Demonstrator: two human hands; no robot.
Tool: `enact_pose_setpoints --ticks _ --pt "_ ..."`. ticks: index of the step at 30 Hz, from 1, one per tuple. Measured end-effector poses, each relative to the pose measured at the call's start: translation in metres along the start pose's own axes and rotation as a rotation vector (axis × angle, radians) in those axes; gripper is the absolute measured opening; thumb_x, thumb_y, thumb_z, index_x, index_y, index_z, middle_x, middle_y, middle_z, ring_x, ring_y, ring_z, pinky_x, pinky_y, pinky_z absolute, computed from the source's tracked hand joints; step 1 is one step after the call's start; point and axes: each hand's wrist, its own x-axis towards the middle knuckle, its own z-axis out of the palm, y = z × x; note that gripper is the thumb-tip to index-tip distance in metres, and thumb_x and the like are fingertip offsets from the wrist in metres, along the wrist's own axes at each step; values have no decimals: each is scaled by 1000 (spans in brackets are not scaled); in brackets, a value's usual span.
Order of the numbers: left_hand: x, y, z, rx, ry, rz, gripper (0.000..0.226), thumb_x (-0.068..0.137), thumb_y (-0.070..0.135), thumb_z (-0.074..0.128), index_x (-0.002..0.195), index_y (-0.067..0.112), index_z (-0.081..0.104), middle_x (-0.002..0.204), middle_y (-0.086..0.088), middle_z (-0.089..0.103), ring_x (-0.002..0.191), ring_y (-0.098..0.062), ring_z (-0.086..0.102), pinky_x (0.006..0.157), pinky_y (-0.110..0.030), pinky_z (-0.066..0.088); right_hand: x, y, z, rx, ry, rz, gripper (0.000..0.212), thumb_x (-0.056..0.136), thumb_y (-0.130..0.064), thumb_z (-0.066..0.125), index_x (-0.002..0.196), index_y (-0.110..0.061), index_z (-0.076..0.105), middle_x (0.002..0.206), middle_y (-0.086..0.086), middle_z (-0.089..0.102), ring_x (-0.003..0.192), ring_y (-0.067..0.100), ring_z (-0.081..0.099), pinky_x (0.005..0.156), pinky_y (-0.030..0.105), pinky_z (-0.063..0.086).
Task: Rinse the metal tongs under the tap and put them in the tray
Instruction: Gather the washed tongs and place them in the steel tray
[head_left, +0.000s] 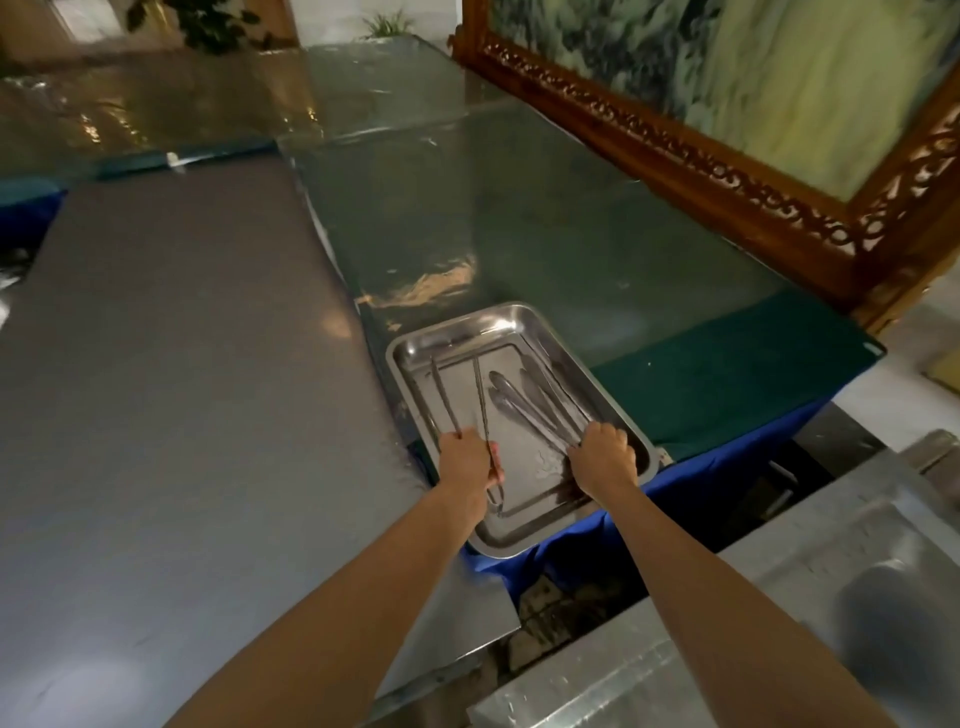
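Note:
A shiny steel tray (524, 322) lies on the glass-topped table, its near corner hanging over the edge. My left hand (465, 460) grips a thin pair of metal tongs (480, 395) near the hinge end, the two arms spread and pointing away over the tray's left side. My right hand (602, 454) is curled round the handle end of a broader pair of tongs (524, 402) that lie across the tray's middle, spoon-shaped tips pointing to the far left. Both hands are over the tray's near half.
A grey steel counter (182, 389) runs along the left. The green glass-topped table (597, 234) stretches beyond the tray, with a carved wooden frame (727, 171) at its far right. A steel sink surface (779, 597) sits at the lower right, across a dark gap.

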Motion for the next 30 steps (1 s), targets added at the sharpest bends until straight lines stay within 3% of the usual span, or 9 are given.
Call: enact_pose_setpoints --ticks 3,6,9,13,19,22,25,27,30 --pt "2 -6 7 -18 -48 -34 24 98 16 37 118 4 44 72 -6 52 59 -16 48 54 -29 43 -5 -3 -1 11 108 -34 49 95 -36 44 131 -3 37 134 15 41 122 28 41 99 36 39" --pt "2 -11 13 -46 -84 -83 32 96 13 41 124 -1 48 75 -7 53 67 -20 52 63 -32 46 -20 -14 -8 335 213 -148 39 93 -37 49 121 -9 49 116 8 49 109 21 48 90 33 43" --pt "-2 -12 17 -158 -149 -150 17 96 10 42 107 1 50 70 -9 53 53 -19 58 50 -28 50 -46 -32 -13 642 -109 -251 33 92 -38 49 111 -12 57 103 4 62 96 16 60 82 28 51" --pt "-2 -19 19 -204 -173 -192 17 93 9 45 80 4 55 73 -9 54 66 -20 54 60 -30 46 -61 -40 -9 534 -182 -333 23 92 -29 50 96 -9 61 95 13 63 88 26 60 81 36 51" --pt "2 -14 7 -6 -193 -181 17 93 0 43 81 2 55 77 -13 58 68 -19 55 68 -27 49 -55 -41 -3 392 -88 -201 20 92 -19 52 95 -2 62 102 16 62 77 19 55 61 20 40" --pt "5 -5 1 144 -151 -117 16 93 -2 43 79 3 51 76 -11 52 69 -18 54 85 -32 49 -58 -48 6 332 -64 -159 23 90 -22 56 103 -2 57 110 15 58 98 26 58 83 31 48" --pt "9 4 -6 331 -146 -14 13 93 1 41 84 5 49 73 -5 45 64 -13 44 75 -29 44 -64 -57 13 272 -58 -128 29 90 -24 56 110 -3 51 118 15 52 108 28 54 91 33 44" --pt "11 7 -13 470 -221 72 17 93 3 38 102 3 52 81 -4 50 69 -13 46 71 -27 43 -66 -63 17 251 -65 -94 32 90 -25 55 113 -3 49 121 15 51 110 28 52 92 34 44" --pt "14 11 -19 645 -227 195 41 94 7 39 135 0 40 130 -21 51 111 -30 53 96 -38 42 -67 -69 22 223 -64 -78 36 89 -28 55 115 -4 47 123 15 51 112 28 52 93 34 44"
